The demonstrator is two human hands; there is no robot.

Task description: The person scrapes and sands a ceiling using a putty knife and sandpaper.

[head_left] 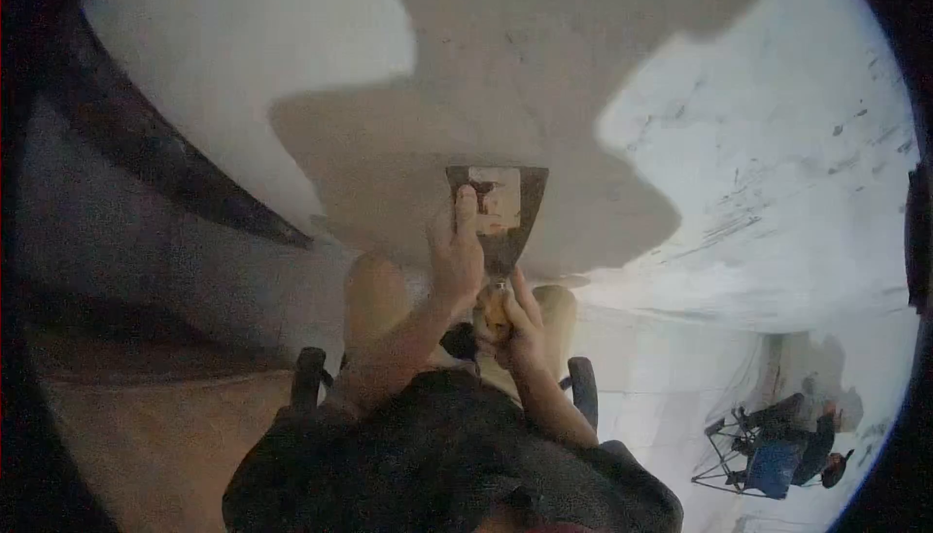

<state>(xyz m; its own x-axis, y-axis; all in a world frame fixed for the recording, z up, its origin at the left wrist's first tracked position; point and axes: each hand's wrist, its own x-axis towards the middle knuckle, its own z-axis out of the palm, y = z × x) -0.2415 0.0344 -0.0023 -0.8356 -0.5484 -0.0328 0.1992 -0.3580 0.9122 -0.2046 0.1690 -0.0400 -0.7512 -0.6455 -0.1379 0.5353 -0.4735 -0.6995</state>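
A wide putty knife point(533, 198) with a flared dark blade is held in front of me, its broad edge toward the pale surface ahead. A light patch with dark and reddish marks covers the middle of the blade. My right hand point(523, 324) is wrapped round its yellowish wooden handle point(494, 314). Along the left side of the blade, my left hand point(455, 256) grips it, with one finger lying flat over the face and the other fingers partly hidden.
The large pale surface point(680, 135) ahead carries a broad shadow and dark smudges at right. A dark beam-like strip point(185, 159) runs along the left. Chair armrests point(309, 378) flank my knees. A person point(812, 446) sits on a blue folding chair point(775, 468) at lower right.
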